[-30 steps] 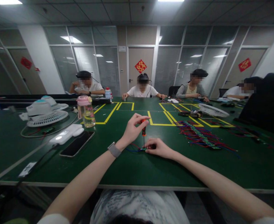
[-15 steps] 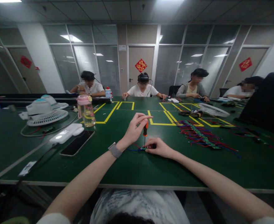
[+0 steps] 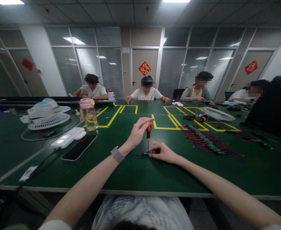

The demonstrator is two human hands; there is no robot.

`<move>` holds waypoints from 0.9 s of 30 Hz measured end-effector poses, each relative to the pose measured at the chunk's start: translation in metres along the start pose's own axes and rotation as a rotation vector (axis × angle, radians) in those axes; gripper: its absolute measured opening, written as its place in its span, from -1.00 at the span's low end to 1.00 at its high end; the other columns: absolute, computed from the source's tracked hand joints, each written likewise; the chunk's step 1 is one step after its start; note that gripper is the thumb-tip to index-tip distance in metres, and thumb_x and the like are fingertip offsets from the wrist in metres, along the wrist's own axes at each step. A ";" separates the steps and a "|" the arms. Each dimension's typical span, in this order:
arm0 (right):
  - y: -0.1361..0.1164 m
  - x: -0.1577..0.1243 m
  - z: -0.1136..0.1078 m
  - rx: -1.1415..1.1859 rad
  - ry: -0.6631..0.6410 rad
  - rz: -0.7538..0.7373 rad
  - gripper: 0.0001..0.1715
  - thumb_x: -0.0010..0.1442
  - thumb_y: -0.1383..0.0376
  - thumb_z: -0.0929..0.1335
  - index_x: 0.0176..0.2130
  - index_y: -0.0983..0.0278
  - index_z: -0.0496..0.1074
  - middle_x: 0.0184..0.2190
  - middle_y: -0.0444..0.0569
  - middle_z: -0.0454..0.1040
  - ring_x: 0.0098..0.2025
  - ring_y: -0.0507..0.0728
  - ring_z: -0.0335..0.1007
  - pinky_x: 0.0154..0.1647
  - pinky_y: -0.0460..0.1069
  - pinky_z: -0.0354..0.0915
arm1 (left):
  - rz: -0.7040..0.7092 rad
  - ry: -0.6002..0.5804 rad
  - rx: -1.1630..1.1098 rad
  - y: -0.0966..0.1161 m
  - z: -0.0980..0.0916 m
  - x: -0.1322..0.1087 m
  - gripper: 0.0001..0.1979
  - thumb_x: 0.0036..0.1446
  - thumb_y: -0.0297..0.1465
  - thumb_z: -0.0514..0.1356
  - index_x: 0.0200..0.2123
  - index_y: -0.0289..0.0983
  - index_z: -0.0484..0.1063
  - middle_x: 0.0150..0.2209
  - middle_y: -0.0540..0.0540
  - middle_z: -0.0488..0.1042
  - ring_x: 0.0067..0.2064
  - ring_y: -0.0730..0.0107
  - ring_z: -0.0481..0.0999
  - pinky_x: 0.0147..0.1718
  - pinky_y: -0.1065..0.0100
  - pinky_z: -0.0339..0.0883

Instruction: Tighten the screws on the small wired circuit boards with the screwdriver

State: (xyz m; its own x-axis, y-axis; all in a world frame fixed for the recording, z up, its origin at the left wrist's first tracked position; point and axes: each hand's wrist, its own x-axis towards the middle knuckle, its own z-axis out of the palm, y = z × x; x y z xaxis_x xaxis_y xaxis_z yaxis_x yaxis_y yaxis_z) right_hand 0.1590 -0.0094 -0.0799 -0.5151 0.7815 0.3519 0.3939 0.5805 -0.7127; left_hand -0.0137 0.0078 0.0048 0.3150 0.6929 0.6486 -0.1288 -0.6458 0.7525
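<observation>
My left hand is closed round the top of a small screwdriver with an orange and black handle. The tool stands upright, its thin shaft pointing down onto a small green circuit board with red and blue wires on the green table. My right hand lies on the table just right of the board, its fingertips pinching the board and holding it down. A grey watch band sits on my left wrist.
A black phone and a white power bank lie at left, near a pink-lidded bottle and white desk fans. A heap of wired boards lies to the right. Several people sit at the table's far side.
My left fingers have shifted on the screwdriver handle, which now shows more and sits slightly to the right. My right hand stays on the board.
</observation>
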 end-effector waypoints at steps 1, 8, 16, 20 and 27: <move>-0.001 0.000 0.000 -0.001 -0.001 -0.001 -0.78 0.03 0.28 0.43 -0.27 0.33 0.56 -0.44 -0.08 0.37 -0.44 0.01 0.27 -0.40 -0.08 0.25 | -0.021 -0.034 -0.058 0.000 0.000 0.000 -0.69 0.19 -0.31 0.08 -0.08 -0.30 0.48 -0.11 -0.18 0.46 -0.16 0.35 0.49 -0.16 0.31 0.37; -0.003 0.000 0.000 -0.014 0.001 0.003 -0.78 0.03 0.28 0.42 -0.27 0.32 0.56 -0.44 -0.09 0.37 -0.45 0.00 0.27 -0.41 -0.08 0.25 | 0.011 0.034 0.069 0.001 -0.003 0.001 -0.80 0.01 -0.31 0.28 -0.29 -0.29 0.55 -0.29 -0.08 0.45 -0.30 0.45 0.45 -0.32 0.43 0.36; -0.001 0.000 0.000 -0.009 0.002 -0.007 -0.76 0.03 0.25 0.43 -0.27 0.32 0.56 -0.44 -0.08 0.37 -0.45 0.01 0.27 -0.42 -0.08 0.25 | -0.082 -0.008 -0.148 -0.003 0.002 0.000 -0.65 0.19 -0.28 0.09 -0.02 -0.31 0.42 -0.18 -0.16 0.49 -0.24 0.37 0.51 -0.25 0.31 0.42; -0.002 0.001 0.000 -0.015 0.003 0.003 -0.77 0.03 0.27 0.42 -0.27 0.33 0.57 -0.45 -0.09 0.36 -0.46 0.00 0.26 -0.42 -0.08 0.24 | -0.077 0.089 -0.040 -0.008 -0.001 0.002 -0.71 0.01 -0.30 0.28 -0.20 -0.32 0.50 -0.34 -0.07 0.50 -0.37 0.45 0.47 -0.31 0.38 0.38; -0.003 0.000 0.000 -0.013 0.002 0.004 -0.77 0.03 0.26 0.43 -0.29 0.34 0.57 -0.44 -0.08 0.37 -0.45 0.00 0.27 -0.41 -0.08 0.25 | -0.041 0.000 -0.130 -0.009 -0.003 0.002 -0.70 0.19 -0.27 0.10 -0.13 -0.31 0.50 -0.18 -0.16 0.50 -0.18 0.37 0.49 -0.13 0.30 0.35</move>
State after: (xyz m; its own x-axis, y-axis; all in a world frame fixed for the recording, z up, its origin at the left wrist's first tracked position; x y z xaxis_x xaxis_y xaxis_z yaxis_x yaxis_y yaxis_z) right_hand 0.1576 -0.0109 -0.0775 -0.5124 0.7842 0.3500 0.4057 0.5803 -0.7062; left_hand -0.0149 0.0161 0.0000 0.3225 0.7177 0.6172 -0.2363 -0.5704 0.7867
